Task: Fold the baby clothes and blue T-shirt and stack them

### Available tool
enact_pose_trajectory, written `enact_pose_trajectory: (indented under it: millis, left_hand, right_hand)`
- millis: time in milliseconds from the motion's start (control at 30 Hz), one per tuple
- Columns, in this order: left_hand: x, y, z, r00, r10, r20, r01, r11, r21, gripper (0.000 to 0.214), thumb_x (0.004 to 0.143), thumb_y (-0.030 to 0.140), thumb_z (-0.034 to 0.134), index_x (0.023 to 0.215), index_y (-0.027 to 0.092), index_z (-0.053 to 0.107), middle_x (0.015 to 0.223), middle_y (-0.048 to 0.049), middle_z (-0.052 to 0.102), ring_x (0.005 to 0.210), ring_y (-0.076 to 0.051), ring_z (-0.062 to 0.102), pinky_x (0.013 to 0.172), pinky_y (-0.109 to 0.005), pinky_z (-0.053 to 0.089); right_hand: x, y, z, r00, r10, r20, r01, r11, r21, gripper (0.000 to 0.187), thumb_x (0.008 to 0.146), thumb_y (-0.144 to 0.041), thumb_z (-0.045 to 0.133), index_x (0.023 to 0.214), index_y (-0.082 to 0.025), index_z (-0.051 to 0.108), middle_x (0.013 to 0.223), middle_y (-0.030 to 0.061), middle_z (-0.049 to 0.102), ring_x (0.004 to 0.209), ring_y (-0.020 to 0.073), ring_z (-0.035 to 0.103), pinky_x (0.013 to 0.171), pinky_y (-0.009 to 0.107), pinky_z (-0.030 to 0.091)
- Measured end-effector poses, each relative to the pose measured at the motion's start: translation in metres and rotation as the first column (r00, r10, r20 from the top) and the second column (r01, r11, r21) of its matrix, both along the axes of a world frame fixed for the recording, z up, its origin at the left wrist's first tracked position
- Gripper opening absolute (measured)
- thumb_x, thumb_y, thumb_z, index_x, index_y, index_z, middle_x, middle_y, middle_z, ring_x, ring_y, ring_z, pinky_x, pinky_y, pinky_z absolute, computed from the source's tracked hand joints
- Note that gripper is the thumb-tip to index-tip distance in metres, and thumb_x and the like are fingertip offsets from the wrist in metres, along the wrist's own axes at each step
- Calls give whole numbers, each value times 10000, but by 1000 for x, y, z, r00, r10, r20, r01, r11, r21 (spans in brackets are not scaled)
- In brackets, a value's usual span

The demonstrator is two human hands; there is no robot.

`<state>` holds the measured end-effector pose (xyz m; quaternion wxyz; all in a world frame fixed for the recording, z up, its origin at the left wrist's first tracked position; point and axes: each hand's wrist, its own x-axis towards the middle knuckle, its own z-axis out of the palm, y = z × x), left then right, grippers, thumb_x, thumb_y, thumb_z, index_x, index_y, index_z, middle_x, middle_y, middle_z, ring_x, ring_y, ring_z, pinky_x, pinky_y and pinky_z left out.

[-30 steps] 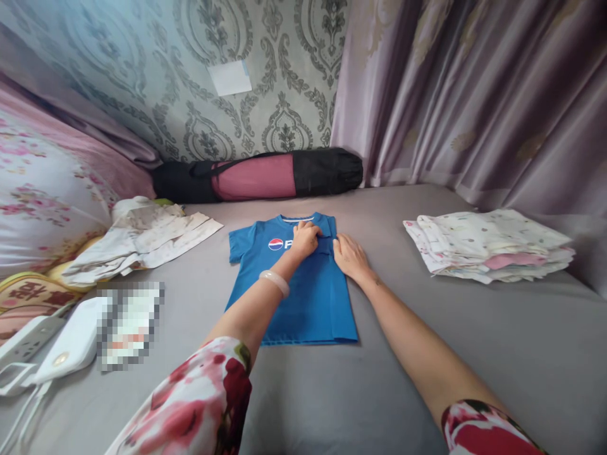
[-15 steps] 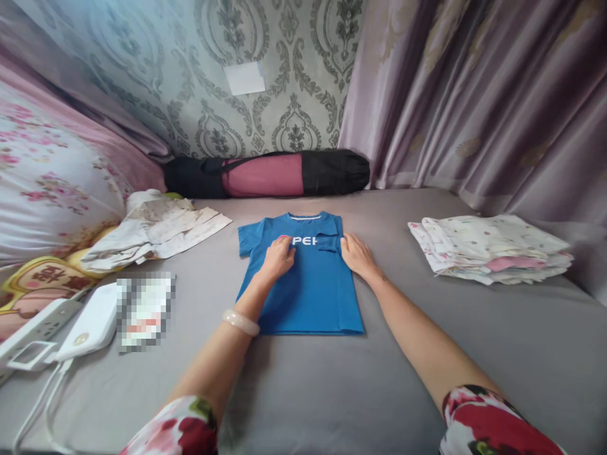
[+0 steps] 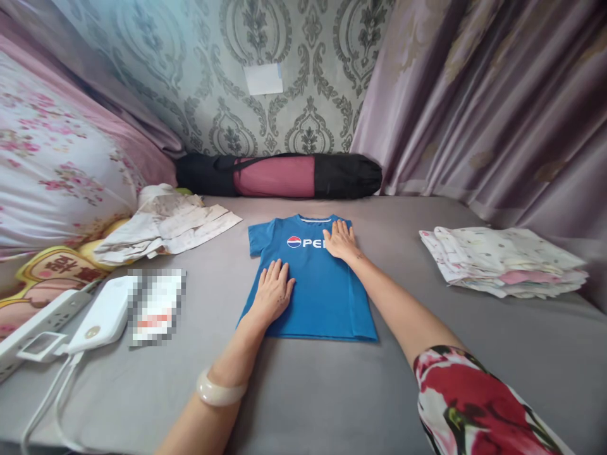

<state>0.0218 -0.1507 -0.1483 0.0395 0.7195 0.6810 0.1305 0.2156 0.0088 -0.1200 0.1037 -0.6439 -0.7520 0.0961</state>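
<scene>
A small blue T-shirt (image 3: 313, 303) lies flat on the grey bed sheet (image 3: 398, 392), its collar facing away from me. Its right side is folded inward, while the left sleeve sticks out. White lettering and a red, white and blue round logo run across the chest, partly covered. My left hand (image 3: 272, 292) rests flat on the lower left of the shirt, fingers spread. Over the folded upper right part, near the collar, my right hand (image 3: 340, 241) lies flat with fingers stretched, hiding the end of the lettering.
At right sits a stack of folded patterned cloths (image 3: 507, 262). Crumpled pale cloth (image 3: 165, 224) lies at left, near a floral pillow (image 3: 61, 170). A power strip (image 3: 52, 319) and white power bank (image 3: 105, 316) with cables are front left. A long black-and-pink bag (image 3: 275, 177) lines the wall.
My right hand has moved from the shirt's right edge onto the folded upper part. My left hand has slid down from the chest logo, uncovering it. The view has shifted slightly.
</scene>
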Motion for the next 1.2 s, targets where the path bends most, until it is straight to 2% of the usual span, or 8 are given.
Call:
enact_pose_trajectory:
  millis: [200, 367, 500, 667, 767, 867, 1067, 1200]
  left_hand:
    - [-1, -3, 1, 998, -4, -60, 5, 1000, 20, 508, 992, 374, 353, 1426, 128, 452, 1527, -165, 396, 1441, -299, 320, 1177, -480, 280]
    - [0, -7, 2, 994, 60, -93, -57, 998, 34, 562, 983, 421, 395, 1426, 79, 445, 1521, -205, 388, 1430, -331, 330, 1162, -488, 303]
    - [0, -8, 3, 989, 112, -95, -109, 993, 33, 603, 972, 463, 416, 1423, 65, 446, 1514, -225, 389, 1428, -343, 329, 1157, -491, 310]
    - [0, -7, 2, 989, 104, -101, -102, 994, 25, 615, 974, 462, 409, 1432, 52, 438, 1513, -232, 385, 1427, -351, 326, 1160, -497, 301]
    - [0, -7, 0, 989, 106, -102, -101, 993, 53, 608, 972, 464, 411, 1424, 60, 449, 1507, -227, 399, 1425, -346, 335, 1158, -499, 306]
    - [0, -7, 0, 989, 104, -104, -99, 994, 54, 605, 971, 465, 407, 1420, 61, 457, 1506, -226, 401, 1421, -348, 341, 1156, -502, 311]
    - [0, -7, 1, 988, 109, -107, -105, 993, 49, 600, 970, 466, 409, 1422, 74, 461, 1507, -215, 404, 1420, -341, 347, 1154, -501, 315]
    - [0, -7, 4, 988, 106, -112, -104, 994, 20, 614, 972, 464, 403, 1432, 58, 447, 1516, -222, 386, 1427, -349, 328, 1162, -495, 299]
  right_hand:
    - [-11, 8, -10, 998, -39, 55, 39, 999, 1, 725, 1009, -476, 156, 1511, 40, 240, 1599, 201, 195, 1488, 294, 131, 1200, 453, 60]
    - [-12, 9, -15, 994, -62, 86, 63, 998, -2, 721, 1006, -481, 149, 1520, 16, 242, 1601, 172, 214, 1489, 275, 138, 1200, 434, 53]
    - [-12, 11, -15, 995, -60, 85, 62, 998, -21, 716, 1004, -476, 166, 1520, 14, 242, 1604, 170, 203, 1489, 276, 136, 1201, 439, 57]
    - [-10, 15, -9, 997, -40, 69, 46, 996, -81, 739, 1000, -503, 139, 1514, 15, 258, 1599, 177, 215, 1487, 289, 142, 1198, 470, 60]
    - [-8, 21, -6, 996, -49, 69, 50, 999, -16, 730, 1004, -492, 111, 1482, 12, 336, 1568, 188, 300, 1471, 293, 200, 1192, 493, 54]
    - [-6, 31, -7, 994, -52, 94, 46, 997, 67, 692, 1010, -457, 137, 1493, 6, 314, 1578, 182, 280, 1477, 281, 179, 1193, 475, 62]
    - [-2, 45, -15, 996, -16, 82, 17, 1000, -7, 673, 1006, -447, 156, 1518, -27, 274, 1603, 151, 227, 1480, 261, 179, 1195, 457, 109]
    - [-1, 45, -19, 999, -16, 48, 15, 1000, 25, 667, 1001, -440, 170, 1510, -28, 297, 1596, 153, 249, 1476, 262, 198, 1200, 459, 99]
